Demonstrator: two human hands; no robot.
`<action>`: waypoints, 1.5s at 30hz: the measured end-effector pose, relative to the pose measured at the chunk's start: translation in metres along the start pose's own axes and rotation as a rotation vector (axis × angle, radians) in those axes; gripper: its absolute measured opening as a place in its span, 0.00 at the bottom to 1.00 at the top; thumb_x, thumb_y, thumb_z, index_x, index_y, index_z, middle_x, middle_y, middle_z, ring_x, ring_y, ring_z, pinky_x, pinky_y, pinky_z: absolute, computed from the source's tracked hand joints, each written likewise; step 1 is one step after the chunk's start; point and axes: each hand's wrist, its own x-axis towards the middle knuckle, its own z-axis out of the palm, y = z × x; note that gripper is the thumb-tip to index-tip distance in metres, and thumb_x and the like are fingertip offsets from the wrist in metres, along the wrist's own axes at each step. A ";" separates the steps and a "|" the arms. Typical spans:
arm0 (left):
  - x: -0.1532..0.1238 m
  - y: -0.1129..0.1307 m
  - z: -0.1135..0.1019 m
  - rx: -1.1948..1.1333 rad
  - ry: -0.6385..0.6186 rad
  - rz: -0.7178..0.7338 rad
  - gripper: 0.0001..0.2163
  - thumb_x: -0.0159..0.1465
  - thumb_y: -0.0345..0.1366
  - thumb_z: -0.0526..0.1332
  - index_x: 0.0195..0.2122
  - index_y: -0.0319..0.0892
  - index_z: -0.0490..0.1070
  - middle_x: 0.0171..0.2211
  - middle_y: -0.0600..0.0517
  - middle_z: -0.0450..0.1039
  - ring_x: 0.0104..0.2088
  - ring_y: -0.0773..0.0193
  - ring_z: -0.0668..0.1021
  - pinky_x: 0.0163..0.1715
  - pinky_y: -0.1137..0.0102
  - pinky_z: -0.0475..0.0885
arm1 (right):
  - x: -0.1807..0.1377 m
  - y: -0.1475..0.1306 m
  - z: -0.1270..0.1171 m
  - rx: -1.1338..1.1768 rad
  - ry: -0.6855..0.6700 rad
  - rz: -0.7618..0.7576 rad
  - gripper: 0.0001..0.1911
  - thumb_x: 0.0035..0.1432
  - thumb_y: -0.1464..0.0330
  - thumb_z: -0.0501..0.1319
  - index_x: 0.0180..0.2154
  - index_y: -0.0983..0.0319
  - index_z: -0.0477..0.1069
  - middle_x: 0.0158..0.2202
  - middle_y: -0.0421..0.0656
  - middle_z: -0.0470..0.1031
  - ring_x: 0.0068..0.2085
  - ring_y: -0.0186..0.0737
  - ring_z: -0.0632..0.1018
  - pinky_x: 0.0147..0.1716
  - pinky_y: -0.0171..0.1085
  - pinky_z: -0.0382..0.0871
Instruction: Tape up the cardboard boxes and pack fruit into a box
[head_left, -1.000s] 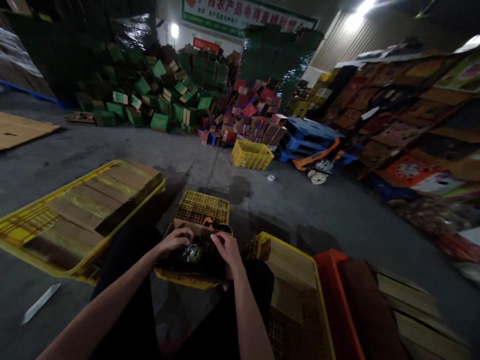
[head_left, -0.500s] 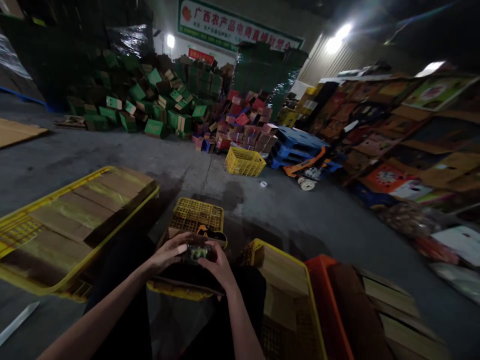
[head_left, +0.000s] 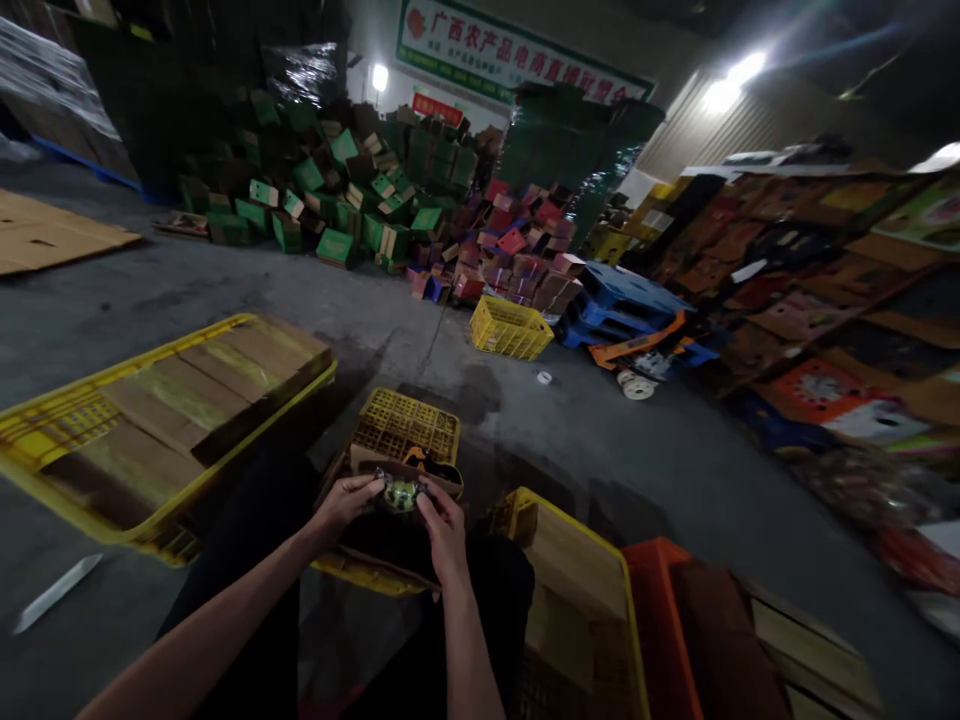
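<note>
My left hand [head_left: 346, 500] and my right hand [head_left: 442, 520] both pinch a small round greenish object [head_left: 400, 493] in shiny clear wrap, held between them at the fingertips. Under my hands lies an open brown cardboard box [head_left: 382, 535] with a dark inside. The box rests on a small yellow plastic crate [head_left: 407, 424] turned upside down on the floor. My dark-clothed legs frame the box on both sides.
A large yellow crate [head_left: 112, 440] lined with cardboard stands left. Another yellow crate [head_left: 570, 590] and an orange crate [head_left: 660, 620] with cardboard stand right. Farther off are a yellow basket [head_left: 510, 328], blue pallets [head_left: 622, 290], and piles of green and red boxes [head_left: 360, 200].
My hands lifted the wrapped object out of the dark box and brought it up between the fingertips. The camera swung slightly.
</note>
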 end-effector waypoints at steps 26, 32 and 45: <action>0.003 -0.003 -0.011 -0.040 -0.004 -0.331 0.35 0.57 0.68 0.56 0.55 0.46 0.70 0.44 0.44 0.78 0.35 0.56 0.82 0.30 0.69 0.73 | 0.010 0.015 -0.008 -0.152 -0.016 -0.048 0.12 0.53 0.57 0.67 0.32 0.59 0.75 0.30 0.38 0.73 0.34 0.39 0.73 0.37 0.35 0.67; -0.001 0.005 -0.011 -0.108 0.095 -0.307 0.32 0.55 0.64 0.64 0.48 0.40 0.75 0.40 0.44 0.79 0.37 0.56 0.81 0.36 0.67 0.73 | 0.010 0.011 -0.007 -0.154 -0.082 -0.061 0.10 0.52 0.59 0.67 0.33 0.58 0.76 0.36 0.41 0.77 0.41 0.44 0.76 0.44 0.38 0.68; -0.008 0.011 -0.008 -0.146 -0.053 0.046 0.37 0.48 0.35 0.77 0.60 0.47 0.69 0.60 0.41 0.68 0.56 0.46 0.74 0.52 0.60 0.70 | 0.002 0.012 0.002 0.112 -0.129 0.154 0.30 0.53 0.56 0.69 0.57 0.52 0.71 0.60 0.43 0.72 0.59 0.52 0.73 0.51 0.48 0.74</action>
